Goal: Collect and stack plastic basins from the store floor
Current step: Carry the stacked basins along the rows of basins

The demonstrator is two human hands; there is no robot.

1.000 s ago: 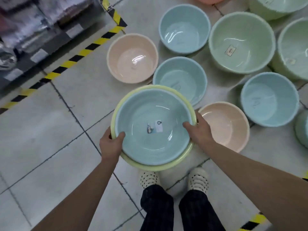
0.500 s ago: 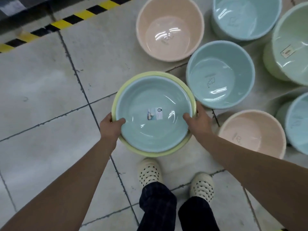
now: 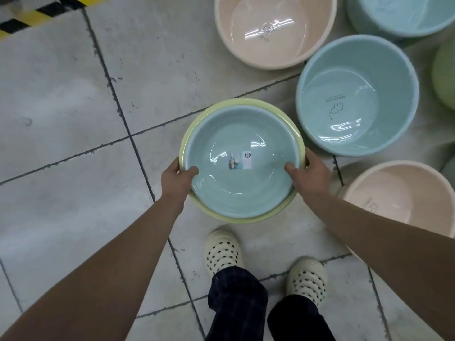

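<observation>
I hold a stack of two nested basins over the tiled floor: a pale blue basin with a small label sits inside a yellow-green basin. My left hand grips the stack's left rim, thumb inside the blue one. My right hand grips the right rim the same way. Loose basins stand on the floor to the right: a blue basin, a peach basin behind it, another peach basin partly hidden by my right forearm, and a blue basin cut off at the top edge.
A green basin shows at the right edge. Yellow-black hazard tape crosses the floor at the top left. My feet in cream perforated clogs stand just below the stack. Bare grey tiles lie to the left.
The view has dropped lower and closer to the floor; the shelves and far basins have left the frame. Both hands keep the same grip on the nested stack.
</observation>
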